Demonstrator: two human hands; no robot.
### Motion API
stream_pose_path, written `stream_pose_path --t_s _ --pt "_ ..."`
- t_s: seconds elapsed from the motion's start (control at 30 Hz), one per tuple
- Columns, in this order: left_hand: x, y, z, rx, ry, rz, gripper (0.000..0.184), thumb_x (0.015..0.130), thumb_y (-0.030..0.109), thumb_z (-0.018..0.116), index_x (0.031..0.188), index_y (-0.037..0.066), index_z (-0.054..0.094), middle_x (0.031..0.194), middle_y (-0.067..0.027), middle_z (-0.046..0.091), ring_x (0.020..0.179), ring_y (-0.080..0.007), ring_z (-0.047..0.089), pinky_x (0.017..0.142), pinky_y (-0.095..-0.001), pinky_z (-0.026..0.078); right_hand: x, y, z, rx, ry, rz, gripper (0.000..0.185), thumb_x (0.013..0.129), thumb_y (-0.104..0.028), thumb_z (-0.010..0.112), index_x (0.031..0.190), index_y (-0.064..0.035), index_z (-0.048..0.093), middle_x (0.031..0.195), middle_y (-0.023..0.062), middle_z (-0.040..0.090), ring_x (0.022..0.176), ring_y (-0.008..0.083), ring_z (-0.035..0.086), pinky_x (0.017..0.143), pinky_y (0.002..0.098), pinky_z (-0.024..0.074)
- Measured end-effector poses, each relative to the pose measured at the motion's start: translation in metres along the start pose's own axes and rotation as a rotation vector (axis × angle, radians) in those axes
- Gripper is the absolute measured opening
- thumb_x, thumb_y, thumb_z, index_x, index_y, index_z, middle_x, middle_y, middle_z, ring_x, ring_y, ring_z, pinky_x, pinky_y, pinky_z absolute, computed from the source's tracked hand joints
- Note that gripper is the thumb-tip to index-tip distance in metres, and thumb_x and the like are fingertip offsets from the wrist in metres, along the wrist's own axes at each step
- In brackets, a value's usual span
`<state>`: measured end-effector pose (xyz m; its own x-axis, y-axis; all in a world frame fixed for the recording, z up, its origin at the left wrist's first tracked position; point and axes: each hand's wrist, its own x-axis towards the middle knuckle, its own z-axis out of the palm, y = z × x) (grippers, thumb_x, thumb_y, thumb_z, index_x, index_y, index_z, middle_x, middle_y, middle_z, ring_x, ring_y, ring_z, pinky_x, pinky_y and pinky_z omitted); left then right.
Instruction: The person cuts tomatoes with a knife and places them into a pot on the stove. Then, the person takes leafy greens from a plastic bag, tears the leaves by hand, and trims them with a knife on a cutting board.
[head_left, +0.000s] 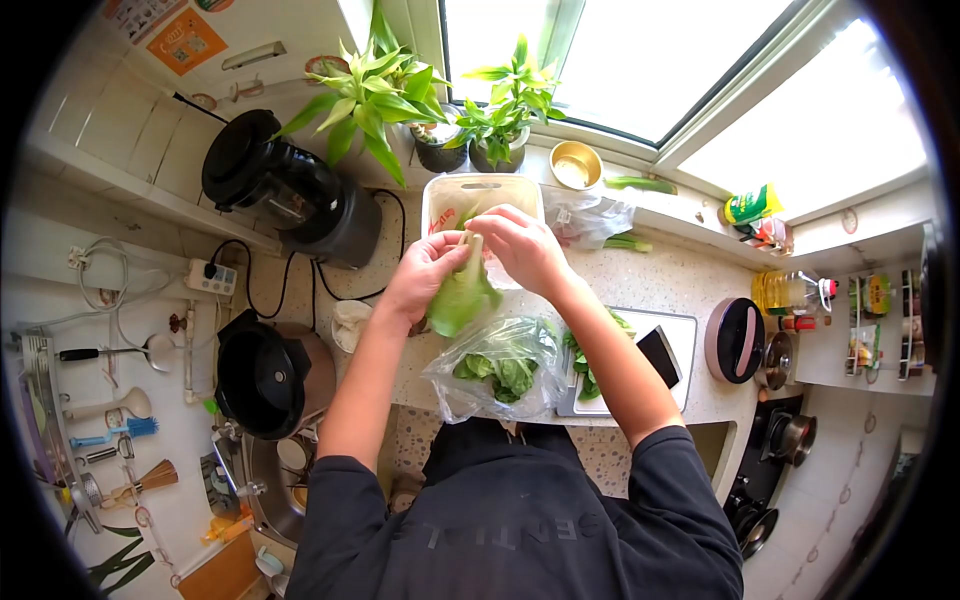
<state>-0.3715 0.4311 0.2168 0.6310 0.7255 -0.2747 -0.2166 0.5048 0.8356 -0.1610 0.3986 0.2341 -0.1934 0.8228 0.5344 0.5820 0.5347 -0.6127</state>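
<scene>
A pale-stemmed, leafy green lettuce leaf (466,298) hangs from my hands above the counter. My left hand (425,272) is closed around its stem side, thumb on top. My right hand (524,246) pinches near the upper stem end, its fingertips partly hidden. Just beyond both hands stands a white plastic bin (484,184) with some green inside. Closer to my body, a clear plastic bag (450,372) lies spread with green leaves (512,374) in it. Beneath my right forearm are more green leaves (588,382) on a white cutting board (686,335).
A dark flat object (658,356) lies on the board. Left are a black blender (290,190), a black-lined pot (262,375) and a sink (262,478). Potted plants (375,100) and a gold bowl (576,165) line the window side. Right stands a round black-and-pink appliance (733,340).
</scene>
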Motion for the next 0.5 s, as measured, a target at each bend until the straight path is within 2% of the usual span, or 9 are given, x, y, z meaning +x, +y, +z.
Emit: stream_pose_path --t_s 0.13,0.17,0.27,0.3,0.4,0.47,0.5 --pt "-0.002 -0.006 0.012 -0.039 0.033 0.047 0.034 0.103 0.015 0.067 0.132 -0.001 0.061 0.112 -0.0081 0.074 0.100 -0.0135 0.071 0.089 -0.0290 0.057 -0.004 -0.009 0.002 0.247 0.016 0.221 0.030 0.088 0.004 0.069 0.114 -0.0103 0.072 0.108 0.0107 0.071 0.096 0.0247 0.071 0.077 0.0365 0.0571" --pt "-0.002 -0.009 0.015 -0.036 0.032 0.079 0.035 0.103 0.015 0.068 0.133 -0.002 0.061 0.113 -0.0079 0.074 0.100 -0.0126 0.070 0.089 -0.0277 0.056 -0.007 -0.007 0.006 0.245 0.031 0.254 0.028 0.089 0.005 0.067 0.114 -0.0079 0.072 0.112 0.0107 0.070 0.102 0.0222 0.070 0.076 0.0329 0.0561" --pt "0.001 -0.016 0.023 -0.035 0.097 0.123 0.035 0.101 0.012 0.071 0.132 -0.002 0.062 0.113 -0.0067 0.074 0.101 -0.0103 0.069 0.089 -0.0257 0.055 -0.011 -0.008 0.021 0.263 0.196 0.212 0.024 0.091 0.004 0.065 0.113 -0.0051 0.072 0.112 0.0087 0.070 0.102 0.0225 0.070 0.076 0.0301 0.0559" --pt "0.002 -0.020 0.023 -0.025 0.127 0.121 0.034 0.101 0.012 0.070 0.131 -0.003 0.063 0.113 -0.0063 0.074 0.100 -0.0100 0.069 0.089 -0.0256 0.055 -0.011 -0.010 0.021 0.288 0.193 0.216 0.021 0.094 0.002 0.064 0.113 -0.0025 0.071 0.110 0.0074 0.071 0.100 0.0199 0.070 0.077 0.0286 0.0561" --pt "0.002 -0.023 0.023 0.052 0.137 0.114 0.030 0.101 0.013 0.070 0.126 -0.004 0.066 0.110 -0.0047 0.074 0.098 -0.0090 0.068 0.087 -0.0250 0.054 -0.014 -0.004 0.025 0.422 0.192 0.374 0.018 0.097 0.001 0.064 0.113 -0.0007 0.071 0.108 0.0073 0.072 0.099 0.0151 0.069 0.080 0.0282 0.0558" --pt "-0.003 -0.023 0.023 0.081 0.106 0.118 0.030 0.101 0.012 0.070 0.126 -0.004 0.066 0.109 -0.0039 0.074 0.096 -0.0087 0.068 0.086 -0.0250 0.054 -0.013 -0.002 0.023 0.722 0.201 0.500 0.021 0.102 -0.016 0.067 0.112 0.0019 0.070 0.102 0.0075 0.072 0.092 0.0113 0.067 0.082 0.0272 0.0541" --pt "-0.005 -0.023 0.024 0.082 0.106 0.132 0.028 0.101 0.011 0.070 0.124 -0.004 0.068 0.106 -0.0024 0.074 0.092 -0.0077 0.066 0.084 -0.0245 0.053 -0.011 -0.003 0.021 0.720 0.173 0.526 0.023 0.103 -0.019 0.067 0.112 0.0017 0.070 0.100 0.0075 0.072 0.090 0.0117 0.067 0.081 0.0272 0.0537"
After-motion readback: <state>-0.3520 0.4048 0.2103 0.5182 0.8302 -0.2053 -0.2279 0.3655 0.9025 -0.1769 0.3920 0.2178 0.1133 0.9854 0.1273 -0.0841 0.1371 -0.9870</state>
